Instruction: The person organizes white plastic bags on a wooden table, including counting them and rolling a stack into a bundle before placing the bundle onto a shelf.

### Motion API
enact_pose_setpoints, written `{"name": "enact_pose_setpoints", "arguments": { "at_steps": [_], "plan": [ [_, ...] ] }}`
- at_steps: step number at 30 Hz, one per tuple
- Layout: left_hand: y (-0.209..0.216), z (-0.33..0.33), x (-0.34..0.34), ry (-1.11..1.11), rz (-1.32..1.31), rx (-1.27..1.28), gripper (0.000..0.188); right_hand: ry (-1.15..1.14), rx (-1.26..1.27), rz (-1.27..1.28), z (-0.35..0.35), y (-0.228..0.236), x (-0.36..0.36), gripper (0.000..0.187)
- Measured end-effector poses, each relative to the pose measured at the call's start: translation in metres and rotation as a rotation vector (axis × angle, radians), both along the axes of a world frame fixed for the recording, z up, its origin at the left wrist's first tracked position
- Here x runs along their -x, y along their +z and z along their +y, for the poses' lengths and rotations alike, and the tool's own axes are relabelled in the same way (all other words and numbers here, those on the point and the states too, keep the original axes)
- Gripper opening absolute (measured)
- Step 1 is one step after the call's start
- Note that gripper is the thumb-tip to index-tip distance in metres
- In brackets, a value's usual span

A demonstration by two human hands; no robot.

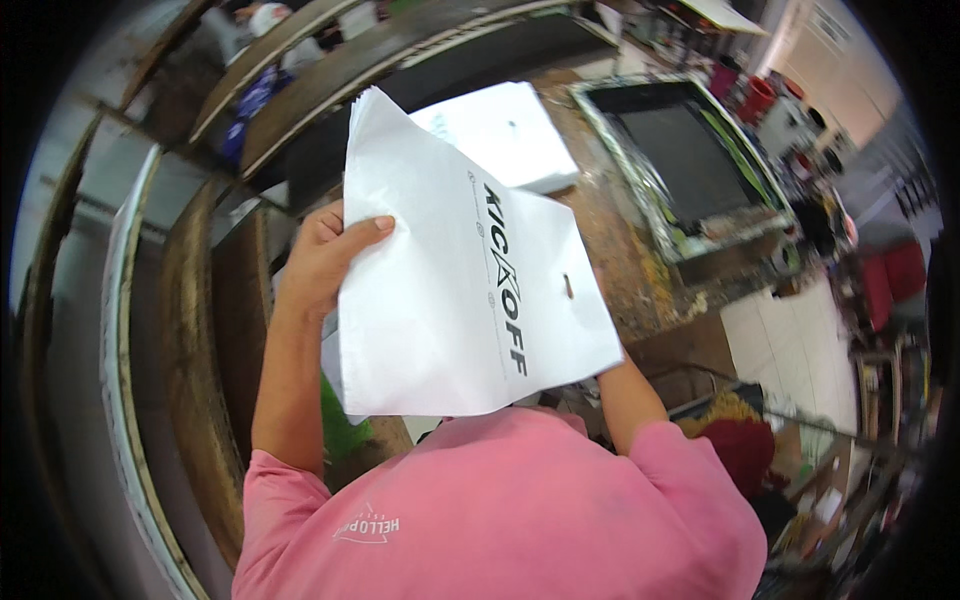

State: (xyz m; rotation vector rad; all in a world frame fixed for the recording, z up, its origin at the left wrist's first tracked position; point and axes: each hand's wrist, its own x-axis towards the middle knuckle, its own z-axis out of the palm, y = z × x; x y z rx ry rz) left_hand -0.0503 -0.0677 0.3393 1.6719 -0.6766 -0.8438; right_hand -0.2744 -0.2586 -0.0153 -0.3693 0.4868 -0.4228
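Note:
My left hand grips the left edge of a bundle of white plastic-looking bags, thumb on top and fingers behind. The bags bear dark print and a small slot-like handle hole near their right edge. They are tilted and slightly bowed in front of my chest, with several layers showing at the upper left corner. My right forearm runs up to the bags' lower right corner; the right hand itself is hidden behind them. Just beyond, a stack of similar white sheets or bags lies on a worn wooden table.
A printing screen in a taped, paint-smeared frame sits on the table at the right. Long wooden boards stand along my left, and dark racks lie beyond the table. A red container and clutter are at the far right.

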Motion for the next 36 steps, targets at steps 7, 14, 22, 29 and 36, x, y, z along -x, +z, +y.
{"name": "enact_pose_setpoints", "arguments": {
  "at_steps": [7, 14, 22, 29, 36],
  "plan": [
    [0.028, 0.072, -0.011, 0.061, -0.060, -0.008, 0.031, 0.393, 0.201, 0.000, -0.018, -0.048, 0.007, 0.052],
    [-0.033, 0.148, -0.035, 0.266, -0.026, 0.022, 0.028, 0.642, 0.572, 0.325, -0.064, -0.017, -0.045, 0.048],
    [-0.115, 0.363, -0.050, 0.715, 0.065, -0.015, 0.040, 0.799, 0.940, 0.248, 0.041, 0.135, -0.197, 0.049],
    [-0.098, 0.611, -0.013, 1.077, 0.064, 0.138, 0.039, 1.103, 1.119, -0.013, 0.281, 0.208, -0.356, 0.051],
    [-0.064, 0.841, 0.092, 1.665, -0.235, 0.202, 0.049, 1.525, 0.983, -0.282, 0.628, 0.238, -0.467, 0.048]
  ]
}}
